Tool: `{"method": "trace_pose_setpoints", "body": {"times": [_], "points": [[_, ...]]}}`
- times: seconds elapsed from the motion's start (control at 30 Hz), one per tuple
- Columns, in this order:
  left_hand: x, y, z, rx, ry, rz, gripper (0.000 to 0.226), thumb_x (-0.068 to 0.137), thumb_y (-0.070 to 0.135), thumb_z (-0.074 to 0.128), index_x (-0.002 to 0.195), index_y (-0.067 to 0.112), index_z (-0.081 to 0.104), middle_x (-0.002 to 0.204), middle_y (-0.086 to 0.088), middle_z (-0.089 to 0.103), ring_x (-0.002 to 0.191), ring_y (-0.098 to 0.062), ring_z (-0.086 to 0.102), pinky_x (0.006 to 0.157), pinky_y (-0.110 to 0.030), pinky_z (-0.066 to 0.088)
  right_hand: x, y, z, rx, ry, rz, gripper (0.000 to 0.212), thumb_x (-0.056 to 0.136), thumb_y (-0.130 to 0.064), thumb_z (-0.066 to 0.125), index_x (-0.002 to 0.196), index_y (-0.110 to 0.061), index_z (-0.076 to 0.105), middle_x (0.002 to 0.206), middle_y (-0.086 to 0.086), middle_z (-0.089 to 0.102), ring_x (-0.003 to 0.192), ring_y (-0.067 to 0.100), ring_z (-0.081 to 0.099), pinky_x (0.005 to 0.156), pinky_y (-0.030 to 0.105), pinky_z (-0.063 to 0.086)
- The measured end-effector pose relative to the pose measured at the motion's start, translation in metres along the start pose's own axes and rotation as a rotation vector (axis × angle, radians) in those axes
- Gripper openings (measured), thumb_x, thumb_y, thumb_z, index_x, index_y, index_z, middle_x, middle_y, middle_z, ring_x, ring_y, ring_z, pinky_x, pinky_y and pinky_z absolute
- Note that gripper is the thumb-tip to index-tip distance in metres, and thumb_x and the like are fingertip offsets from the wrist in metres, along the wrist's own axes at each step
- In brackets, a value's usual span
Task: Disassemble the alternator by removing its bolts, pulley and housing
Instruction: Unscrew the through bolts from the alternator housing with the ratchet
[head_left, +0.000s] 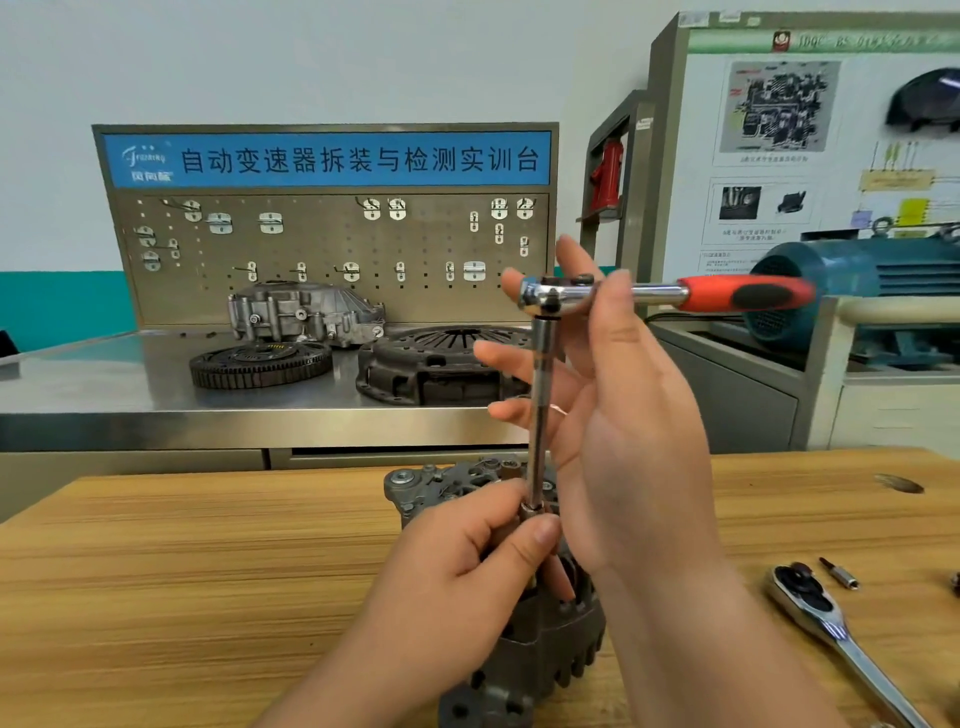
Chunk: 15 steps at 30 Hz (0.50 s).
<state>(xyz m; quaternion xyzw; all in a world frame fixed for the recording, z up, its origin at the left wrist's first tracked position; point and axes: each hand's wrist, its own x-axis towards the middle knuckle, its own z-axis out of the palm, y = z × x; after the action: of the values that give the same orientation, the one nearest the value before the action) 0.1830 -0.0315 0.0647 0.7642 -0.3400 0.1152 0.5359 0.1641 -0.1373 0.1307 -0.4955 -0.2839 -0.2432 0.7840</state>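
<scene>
The grey alternator (540, 644) stands on the wooden bench (208, 571) right in front of me. A ratchet wrench (675, 293) with a red and black handle sits on a long chrome extension bar (540, 415) that reaches straight down to the alternator's top. My left hand (467, 561) pinches the socket at the bar's lower end between thumb and fingers. My right hand (613, 395) is beside the upper bar, with thumb and index finger pinching the ratchet head and the other fingers spread.
A second chrome ratchet (836, 629) and a small bit (839, 571) lie on the bench at the right. Behind stands a steel table with a clutch cover (431, 364), a flywheel (260, 364), a housing (306, 312) and a pegboard (327, 244). A blue motor (857, 291) sits at the right.
</scene>
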Motion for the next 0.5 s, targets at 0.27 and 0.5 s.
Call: {"method": "trace_pose_setpoints", "body": {"times": [0.27, 0.5], "points": [[0.0009, -0.0025, 0.0034, -0.041, 0.025, -0.024, 0.041, 0.078, 0.054, 0.055, 0.091, 0.018, 0.069, 0.079, 0.008, 0.074, 0.074, -0.025, 0.065, 0.063, -0.040, 0.053, 0.0002, -0.0035, 0.0003, -0.056, -0.047, -0.103, 0.032, 0.089, -0.037, 0.057, 0.120, -0.037, 0.060, 0.125, -0.014, 0.065, 0.091, 0.014, 0.071, 0.065, 0.020, 0.053], [0.0002, -0.0007, -0.0011, -0.064, -0.049, -0.044, 0.037, 0.083, 0.053, 0.046, 0.100, 0.027, 0.067, 0.093, 0.000, 0.074, 0.091, -0.027, 0.066, 0.084, -0.054, 0.050, 0.0016, -0.0044, -0.0026, 0.081, -0.019, 0.098, 0.049, 0.082, -0.052, 0.041, 0.115, -0.022, 0.061, 0.103, 0.003, 0.075, 0.080, 0.022, 0.072, 0.052, 0.023, 0.054]]}}
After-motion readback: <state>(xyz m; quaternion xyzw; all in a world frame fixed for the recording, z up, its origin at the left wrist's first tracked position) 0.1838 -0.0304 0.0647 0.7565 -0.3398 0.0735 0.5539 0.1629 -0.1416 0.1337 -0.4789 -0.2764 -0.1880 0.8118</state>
